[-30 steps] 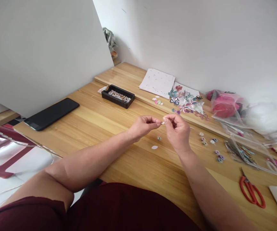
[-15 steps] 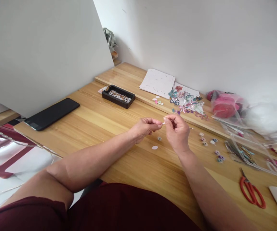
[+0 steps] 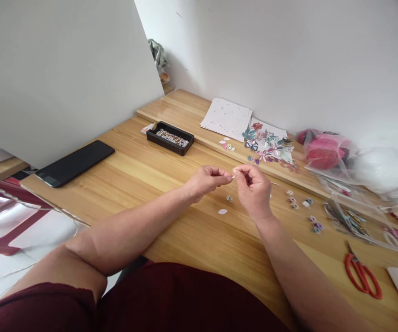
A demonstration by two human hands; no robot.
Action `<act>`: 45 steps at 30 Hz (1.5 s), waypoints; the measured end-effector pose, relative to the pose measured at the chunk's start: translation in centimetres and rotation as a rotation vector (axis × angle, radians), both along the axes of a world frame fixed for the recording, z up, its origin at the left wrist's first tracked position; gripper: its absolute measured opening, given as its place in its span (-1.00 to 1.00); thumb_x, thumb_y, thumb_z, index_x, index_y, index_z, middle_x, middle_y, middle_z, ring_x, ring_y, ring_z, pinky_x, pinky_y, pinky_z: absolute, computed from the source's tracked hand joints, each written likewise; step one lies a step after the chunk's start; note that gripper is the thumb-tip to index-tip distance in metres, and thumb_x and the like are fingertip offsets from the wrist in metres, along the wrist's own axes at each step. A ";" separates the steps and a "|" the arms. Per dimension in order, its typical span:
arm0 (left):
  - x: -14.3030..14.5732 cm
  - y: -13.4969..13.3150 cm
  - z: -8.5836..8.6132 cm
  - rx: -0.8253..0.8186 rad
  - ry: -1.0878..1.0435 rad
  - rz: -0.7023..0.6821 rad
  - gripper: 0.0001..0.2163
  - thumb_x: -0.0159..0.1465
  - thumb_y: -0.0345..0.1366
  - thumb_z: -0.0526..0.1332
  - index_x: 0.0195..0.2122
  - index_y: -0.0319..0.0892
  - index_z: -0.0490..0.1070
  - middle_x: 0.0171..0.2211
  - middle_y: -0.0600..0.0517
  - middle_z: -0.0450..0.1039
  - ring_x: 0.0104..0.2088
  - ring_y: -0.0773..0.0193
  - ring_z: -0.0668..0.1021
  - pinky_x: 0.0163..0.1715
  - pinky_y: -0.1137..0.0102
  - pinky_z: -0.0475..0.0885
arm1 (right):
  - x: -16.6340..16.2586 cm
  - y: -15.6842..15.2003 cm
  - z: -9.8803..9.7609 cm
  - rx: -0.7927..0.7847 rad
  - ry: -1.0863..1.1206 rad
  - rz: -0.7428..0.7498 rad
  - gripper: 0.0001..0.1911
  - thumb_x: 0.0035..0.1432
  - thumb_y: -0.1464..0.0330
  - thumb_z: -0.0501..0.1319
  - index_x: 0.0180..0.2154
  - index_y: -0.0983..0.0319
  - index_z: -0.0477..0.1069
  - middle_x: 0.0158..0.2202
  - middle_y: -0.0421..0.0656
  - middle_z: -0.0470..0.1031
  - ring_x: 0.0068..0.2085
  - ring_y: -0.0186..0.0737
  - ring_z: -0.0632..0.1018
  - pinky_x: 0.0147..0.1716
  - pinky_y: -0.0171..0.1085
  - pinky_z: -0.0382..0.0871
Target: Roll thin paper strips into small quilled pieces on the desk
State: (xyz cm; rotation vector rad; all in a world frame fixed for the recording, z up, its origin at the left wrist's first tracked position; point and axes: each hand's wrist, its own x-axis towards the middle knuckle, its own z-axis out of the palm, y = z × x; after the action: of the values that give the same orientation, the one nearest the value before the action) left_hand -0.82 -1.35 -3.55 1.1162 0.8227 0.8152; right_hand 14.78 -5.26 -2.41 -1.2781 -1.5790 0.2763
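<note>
My left hand (image 3: pixel 210 182) and my right hand (image 3: pixel 254 190) meet fingertip to fingertip above the wooden table. Both are closed in a pinch around a tiny pale piece (image 3: pixel 234 177), mostly covered by the fingers, so its kind is unclear. Under the hands, a small round silvery thing (image 3: pixel 229 198) lies on the wood. Nearer to me rests a white petal-shaped piece (image 3: pixel 222 211). A thin needle-like rod (image 3: pixel 274 184) pokes out beyond my right hand on the table.
A black tray of beads (image 3: pixel 170 138) and a phone (image 3: pixel 76 163) lie to the left. White sheets (image 3: pixel 226 118) and colourful petal shapes (image 3: pixel 271 146) are at the back. Several small thread spools (image 3: pixel 314 224), a clear plastic case (image 3: pixel 368 226) and red-handled scissors (image 3: pixel 362 275) lie right.
Both hands stay nearly in place, still pinching. The fingertips have shifted slightly, and less of the pale piece shows between them.
</note>
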 end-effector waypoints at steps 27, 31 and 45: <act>-0.6 0.3 0.8 0.251 0.011 -0.083 -0.69 0.06 -0.09 0.44 -0.41 -0.27 0.51 -0.46 0.05 0.47 -0.46 0.41 0.39 -0.42 0.46 0.24 | 1.4 0.7 2.1 -0.703 0.710 0.264 -0.66 -0.18 0.21 0.51 -0.44 0.25 0.47 -0.56 -0.30 0.34 -0.59 -0.50 0.18 -0.65 -0.43 0.04; -0.7 0.2 1.0 0.212 -0.092 -0.098 -0.65 0.05 -0.06 0.46 -0.40 -0.28 0.51 -0.42 0.03 0.51 -0.41 0.38 0.45 -0.34 0.44 0.29 | 1.6 1.0 1.8 -0.776 0.830 0.258 -0.62 -0.27 0.25 0.54 -0.44 0.25 0.44 -0.60 -0.34 0.27 -0.60 -0.50 0.17 -0.65 -0.44 0.04; -0.8 0.3 1.1 0.176 -0.214 -0.121 -0.65 0.04 -0.07 0.50 -0.40 -0.26 0.52 -0.41 0.01 0.54 -0.35 0.33 0.53 -0.24 0.39 0.38 | 1.9 1.3 0.7 -0.938 1.016 0.463 -0.74 -0.15 0.35 0.40 -0.47 0.22 0.32 -0.58 -0.33 0.19 -0.58 -0.46 -0.03 -0.63 -0.41 -0.19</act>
State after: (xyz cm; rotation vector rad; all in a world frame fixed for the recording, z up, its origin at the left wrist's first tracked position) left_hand -1.61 -1.02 -2.46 1.1979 0.5069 0.9004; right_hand 16.71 -3.93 -1.76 -1.0608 -0.7781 1.8007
